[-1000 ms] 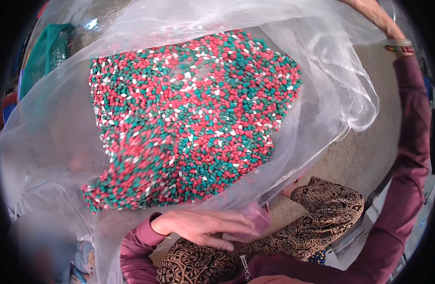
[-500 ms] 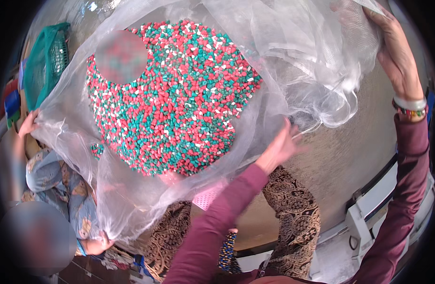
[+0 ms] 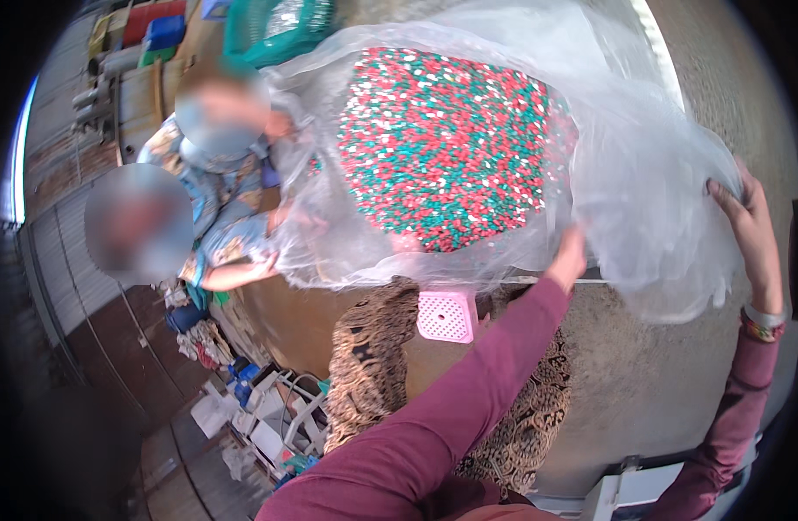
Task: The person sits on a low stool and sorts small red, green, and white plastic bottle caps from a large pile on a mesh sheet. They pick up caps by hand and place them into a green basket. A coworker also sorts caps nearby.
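Observation:
A white translucent mesh sheet (image 3: 646,187) carries a broad pile of small red, green and white pieces (image 3: 442,152). My right hand (image 3: 753,234) grips the sheet's right edge, thumb in front and most of the fingers behind the mesh. At the sheet's near edge, right of the pile, is my left hand (image 3: 571,254), smeared by motion; its fingers look pressed together on the mesh. On the left side, a co-worker's hand (image 3: 261,267) holds the near corner of the sheet. Another hand (image 3: 281,126) is at its far left edge.
Below the sheet, between my legs, stands a pink perforated plastic stool (image 3: 447,314). A green basket (image 3: 286,39) is at the far left, beyond the sheet. Seated people in patterned clothes are at the left. Mixed clutter (image 3: 260,417) lies at the lower left.
My view has turned, so the pile and co-workers sit further right in the picture. My left hand, spread before, is now against the sheet's edge. The mesh right of the pile hangs more spread out.

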{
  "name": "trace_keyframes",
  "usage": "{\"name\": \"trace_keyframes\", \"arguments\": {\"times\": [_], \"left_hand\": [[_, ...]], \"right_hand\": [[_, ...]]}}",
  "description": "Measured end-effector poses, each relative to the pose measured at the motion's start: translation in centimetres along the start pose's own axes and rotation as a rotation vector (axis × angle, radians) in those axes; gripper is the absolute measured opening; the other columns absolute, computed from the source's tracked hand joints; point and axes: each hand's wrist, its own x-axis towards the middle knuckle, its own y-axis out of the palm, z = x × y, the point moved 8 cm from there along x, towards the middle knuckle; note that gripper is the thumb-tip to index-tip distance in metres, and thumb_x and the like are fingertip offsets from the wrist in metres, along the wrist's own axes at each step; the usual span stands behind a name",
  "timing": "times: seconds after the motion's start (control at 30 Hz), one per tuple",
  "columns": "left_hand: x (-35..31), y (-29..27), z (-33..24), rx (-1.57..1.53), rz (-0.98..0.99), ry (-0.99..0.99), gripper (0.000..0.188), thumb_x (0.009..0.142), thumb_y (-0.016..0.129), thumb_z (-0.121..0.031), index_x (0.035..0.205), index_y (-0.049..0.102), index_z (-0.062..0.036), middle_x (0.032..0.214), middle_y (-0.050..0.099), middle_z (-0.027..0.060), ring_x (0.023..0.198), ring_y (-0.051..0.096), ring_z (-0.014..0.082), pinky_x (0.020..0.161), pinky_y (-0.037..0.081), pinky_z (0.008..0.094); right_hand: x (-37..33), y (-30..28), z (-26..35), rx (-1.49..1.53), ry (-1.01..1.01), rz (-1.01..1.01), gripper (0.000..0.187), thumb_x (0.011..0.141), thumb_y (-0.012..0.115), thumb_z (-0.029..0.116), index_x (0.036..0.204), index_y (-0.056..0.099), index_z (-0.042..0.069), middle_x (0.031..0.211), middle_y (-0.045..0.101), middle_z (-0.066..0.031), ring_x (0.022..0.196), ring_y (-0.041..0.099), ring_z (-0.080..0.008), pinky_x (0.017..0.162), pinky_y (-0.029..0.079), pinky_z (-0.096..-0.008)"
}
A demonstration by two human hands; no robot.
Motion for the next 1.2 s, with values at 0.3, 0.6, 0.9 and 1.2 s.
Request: {"name": "trace_keyframes", "arguments": {"times": [0.3,0.6,0.9,1.2], "left_hand": [[-28.8,-0.8,0.9,0.075,-0.31,0.118,0.021,0.082,0.059,-0.01,0.1,0.06,-0.0006,0.09,0.063,0.0055,0.076,0.061,0.0168,0.065,0.053,0.0327],[-44.3,15.3,-15.8,0.344,-0.126,0.706,0.004,0.08,0.063,-0.001,0.077,0.064,-0.0022,0.079,0.062,0.0012,0.068,0.057,0.0078,0.058,0.047,0.026],[-51.8,12.7,-16.9,0.843,0.042,0.559,0.009,0.081,0.061,0.0,0.089,0.064,0.0011,0.085,0.066,0.0047,0.075,0.061,0.0095,0.069,0.05,0.0259],[-54.3,13.3,-16.4,0.472,-0.228,0.476,0.004,0.082,0.059,-0.002,0.079,0.059,-0.0001,0.073,0.062,0.003,0.066,0.055,0.0095,0.06,0.045,0.0294]], "right_hand": [[1.2,-5.5,15.7,0.277,-0.085,-0.143,0.038,0.091,0.051,0.018,0.123,0.05,-0.003,0.109,0.061,-0.0101,0.096,0.058,-0.0152,0.086,0.044,-0.027],[3.3,-4.1,27.0,-0.096,-0.05,0.145,0.034,0.081,0.065,0.015,0.109,0.057,-0.003,0.091,0.064,-0.0079,0.077,0.062,-0.0141,0.072,0.048,-0.0254],[-1.5,-6.9,19.8,0.302,0.196,-0.115,0.028,0.084,0.065,0.013,0.107,0.061,-0.002,0.094,0.063,-0.0044,0.082,0.056,-0.0109,0.074,0.043,-0.0242],[-3.8,-6.4,28.5,0.062,0.109,-0.007,0.051,0.087,0.061,0.016,0.131,0.042,-0.001,0.124,0.052,-0.0134,0.106,0.054,-0.018,0.09,0.043,-0.0284]]}}
